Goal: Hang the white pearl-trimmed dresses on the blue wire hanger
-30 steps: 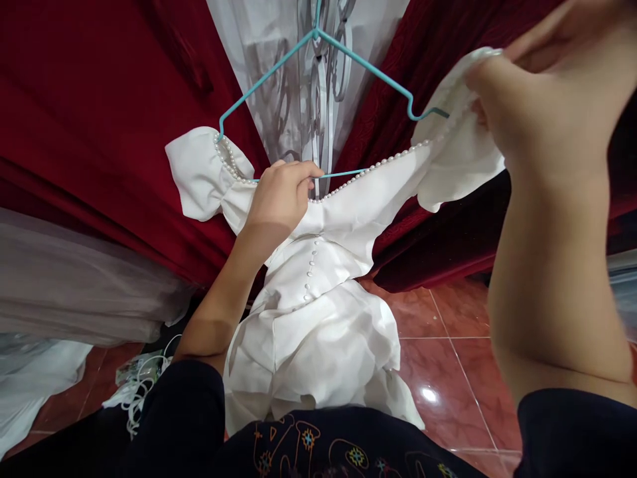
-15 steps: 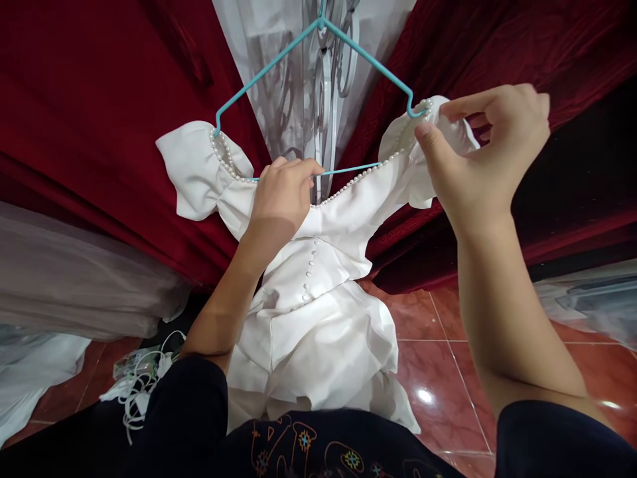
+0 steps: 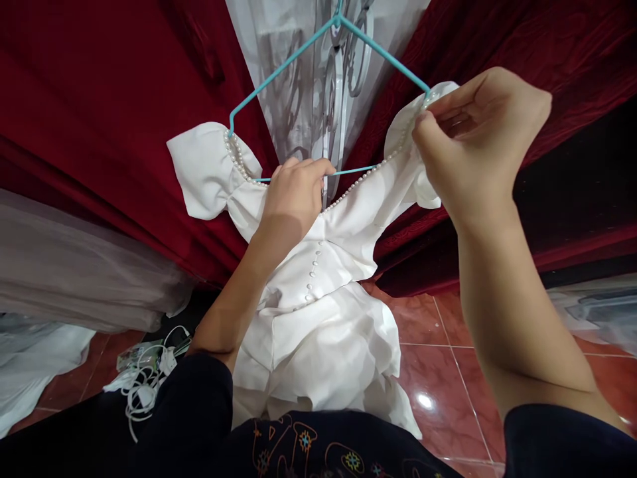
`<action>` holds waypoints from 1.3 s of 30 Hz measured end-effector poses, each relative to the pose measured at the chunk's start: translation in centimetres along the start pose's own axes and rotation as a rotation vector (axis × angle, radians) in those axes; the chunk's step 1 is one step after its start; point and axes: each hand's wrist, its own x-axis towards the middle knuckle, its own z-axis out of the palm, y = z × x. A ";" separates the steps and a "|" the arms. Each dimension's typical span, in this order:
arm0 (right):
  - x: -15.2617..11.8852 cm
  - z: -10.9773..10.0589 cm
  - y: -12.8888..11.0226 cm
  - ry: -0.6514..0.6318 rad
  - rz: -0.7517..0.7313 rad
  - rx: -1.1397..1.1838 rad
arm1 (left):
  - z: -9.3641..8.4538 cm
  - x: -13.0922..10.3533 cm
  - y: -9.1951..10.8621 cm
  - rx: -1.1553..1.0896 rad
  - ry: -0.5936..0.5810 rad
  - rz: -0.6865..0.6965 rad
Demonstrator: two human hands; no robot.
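Observation:
A white dress [image 3: 343, 332] with puffed sleeves, a pearl-edged neckline and a line of small buttons hangs on a light blue hanger [image 3: 281, 68]. My left hand [image 3: 296, 199] is wrapped round the hanger's lower bar at the middle of the neckline. Up at the right shoulder, my right hand [image 3: 480, 136] pinches the pearl edge of the sleeve between thumb and fingers, close to the hanger's right end. The left sleeve [image 3: 199, 169] hangs from the hanger's left end.
Dark red curtains [image 3: 124, 99] flank a grey-white metal frame [image 3: 334, 99] behind the dress. Sheer fabric [image 3: 74, 265] hangs at the left. White cables [image 3: 142, 392] lie at the lower left, near the red tiled floor [image 3: 438, 378].
The hanger and dress have shifted slightly right in view. My right thumb and fingers have come closer together on the sleeve edge, and the hanger's right end is now mostly hidden.

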 end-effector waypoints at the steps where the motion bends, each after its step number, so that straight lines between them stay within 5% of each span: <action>1: -0.2 -0.2 -0.1 0.006 -0.030 0.014 | 0.1 0.0 -0.1 0.003 0.005 0.001; 5: -1.4 -1.0 -1.2 0.080 -0.200 0.069 | 0.1 -0.1 -0.2 -0.012 0.005 0.025; 11: -5.2 1.1 -1.5 -0.396 -0.421 -0.044 | -0.2 -0.6 0.3 0.000 0.022 0.056; 15: -7.2 3.2 0.1 -0.326 -0.392 -0.074 | -0.4 -1.5 0.3 -0.019 0.044 0.138; 17: -7.6 3.7 0.5 -0.257 -0.389 -0.076 | -1.0 -2.1 -0.3 -0.020 0.147 0.161; 21: -7.8 3.9 0.4 -0.234 -0.369 -0.043 | -3.5 -2.7 -2.7 0.110 0.560 0.157; 23: -7.8 3.9 0.3 -0.239 -0.356 -0.039 | -4.6 -2.4 -4.3 0.195 0.646 0.135; 30: -7.5 3.0 0.8 -0.299 -0.372 0.006 | -4.6 -1.4 -7.7 0.129 0.438 -0.115; 39: -6.7 1.5 -1.1 -0.460 -0.316 -0.048 | -9.4 -1.5 -11.1 0.174 0.562 -0.345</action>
